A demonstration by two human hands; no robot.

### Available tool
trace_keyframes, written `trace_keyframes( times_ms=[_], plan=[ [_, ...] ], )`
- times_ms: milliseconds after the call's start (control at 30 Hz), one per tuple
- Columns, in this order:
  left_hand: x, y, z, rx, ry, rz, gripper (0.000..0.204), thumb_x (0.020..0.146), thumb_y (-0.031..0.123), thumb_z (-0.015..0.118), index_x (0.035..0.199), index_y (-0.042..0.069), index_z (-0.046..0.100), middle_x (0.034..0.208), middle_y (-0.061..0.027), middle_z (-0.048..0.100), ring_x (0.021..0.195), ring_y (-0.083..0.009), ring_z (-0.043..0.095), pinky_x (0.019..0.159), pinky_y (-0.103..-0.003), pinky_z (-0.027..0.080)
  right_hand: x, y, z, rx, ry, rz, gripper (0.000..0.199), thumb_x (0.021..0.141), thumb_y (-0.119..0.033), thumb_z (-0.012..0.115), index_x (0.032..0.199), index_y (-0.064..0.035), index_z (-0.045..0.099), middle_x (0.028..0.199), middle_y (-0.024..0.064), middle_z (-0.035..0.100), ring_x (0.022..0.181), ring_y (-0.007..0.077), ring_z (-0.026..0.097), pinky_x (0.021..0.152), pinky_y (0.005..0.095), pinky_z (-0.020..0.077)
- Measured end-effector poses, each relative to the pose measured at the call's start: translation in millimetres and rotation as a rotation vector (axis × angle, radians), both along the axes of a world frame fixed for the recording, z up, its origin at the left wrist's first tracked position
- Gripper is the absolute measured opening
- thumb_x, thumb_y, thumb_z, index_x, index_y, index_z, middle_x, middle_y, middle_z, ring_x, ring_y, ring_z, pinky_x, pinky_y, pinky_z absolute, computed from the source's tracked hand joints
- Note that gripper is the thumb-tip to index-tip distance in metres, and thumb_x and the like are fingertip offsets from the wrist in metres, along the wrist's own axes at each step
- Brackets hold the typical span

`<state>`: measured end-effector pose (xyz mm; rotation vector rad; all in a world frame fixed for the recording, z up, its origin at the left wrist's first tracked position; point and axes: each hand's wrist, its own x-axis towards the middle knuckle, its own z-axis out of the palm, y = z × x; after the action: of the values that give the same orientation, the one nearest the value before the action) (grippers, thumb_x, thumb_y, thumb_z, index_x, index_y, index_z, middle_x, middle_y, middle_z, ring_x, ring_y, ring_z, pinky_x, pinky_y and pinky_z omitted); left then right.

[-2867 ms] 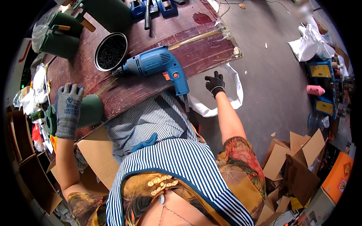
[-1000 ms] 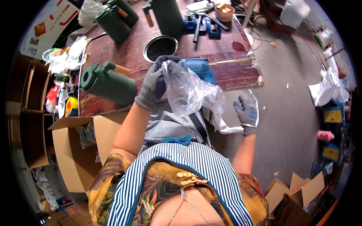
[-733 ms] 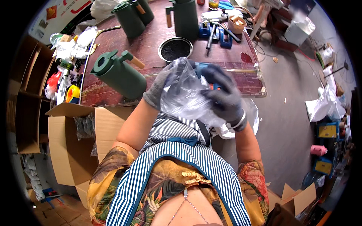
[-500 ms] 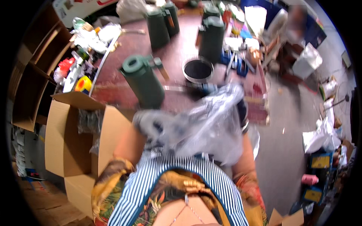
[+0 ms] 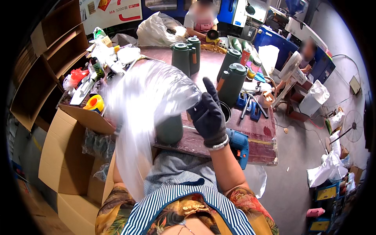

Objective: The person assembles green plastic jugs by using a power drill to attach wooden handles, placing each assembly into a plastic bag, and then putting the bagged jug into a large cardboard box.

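A clear plastic bag (image 5: 152,90), smeared by motion, is spread in front of me above the table's near edge. My right hand (image 5: 211,117), in a dark glove, pinches the bag's right edge, with one finger pointing up. The bag covers my left hand, so its fingers are hidden; only part of that forearm shows. Behind the bag stands a dark green jug (image 5: 169,131), its upper part veiled by the plastic. A blue power drill (image 5: 239,144) lies beside my right wrist. Partly hidden by my glove is a dark round opening with a pale rim (image 5: 226,111).
Several more green jugs (image 5: 231,84) stand farther back on the red table (image 5: 266,135). An open cardboard box (image 5: 58,150) with plastic-wrapped things is at my left. A yellow tape roll (image 5: 94,103) sits at the left edge. Two people are beyond the table; a fan (image 5: 290,66) stands right.
The bag has risen from my lap to above the table and swung left, now covering the near jug's top. My right hand has come up into sight, and the view has tilted up.
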<state>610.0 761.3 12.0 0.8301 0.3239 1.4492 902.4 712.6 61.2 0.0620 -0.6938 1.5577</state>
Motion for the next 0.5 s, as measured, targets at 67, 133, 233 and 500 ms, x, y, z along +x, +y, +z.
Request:
trace_keyframes(
  times_ms=[67, 133, 233, 500],
  plan=[
    [15, 26, -45, -0.114, -0.057, -0.101, 0.038, 0.102, 0.026, 0.05, 0.132, 0.003, 0.057, 0.132, -0.0109, 0.062, 0.119, -0.0232, 0.059, 0.104, -0.038, 0.048, 20, 37, -62, -0.031, -0.164, -0.119, 0.048, 0.102, -0.01, 0.053, 0.149, -0.0113, 0.042, 0.126, 0.0069, 0.064, 0.123, 0.0202, 0.06, 0.106, 0.0403, 0.0479],
    [12, 30, -90, -0.214, -0.105, -0.126, 0.039, 0.104, 0.026, 0.046, 0.134, 0.003, 0.056, 0.134, -0.0108, 0.061, 0.122, -0.0233, 0.059, 0.106, -0.038, 0.047, 11, 14, -81, -0.285, -0.036, 0.057, 0.046, 0.101, -0.007, 0.052, 0.147, -0.0098, 0.045, 0.133, 0.0078, 0.061, 0.123, 0.0202, 0.059, 0.105, 0.0379, 0.048],
    [22, 21, -147, -0.283, -0.069, -0.06, 0.04, 0.104, 0.026, 0.046, 0.136, 0.004, 0.054, 0.136, -0.0115, 0.059, 0.123, -0.0241, 0.058, 0.106, -0.038, 0.047, 14, -8, -132, -0.433, 0.106, 0.108, 0.043, 0.102, -0.008, 0.052, 0.145, -0.0089, 0.047, 0.139, 0.0076, 0.057, 0.121, 0.0201, 0.06, 0.104, 0.0384, 0.0494],
    [2, 6, -181, -0.283, -0.05, 0.124, 0.042, 0.105, 0.027, 0.046, 0.141, 0.005, 0.05, 0.141, -0.0133, 0.055, 0.125, -0.0263, 0.055, 0.106, -0.039, 0.048, 17, -17, -66, -0.19, -0.44, -0.336, 0.054, 0.095, 0.005, 0.061, 0.146, 0.0016, 0.043, 0.141, 0.0133, 0.053, 0.122, 0.0186, 0.058, 0.102, 0.0339, 0.0505]
  ],
)
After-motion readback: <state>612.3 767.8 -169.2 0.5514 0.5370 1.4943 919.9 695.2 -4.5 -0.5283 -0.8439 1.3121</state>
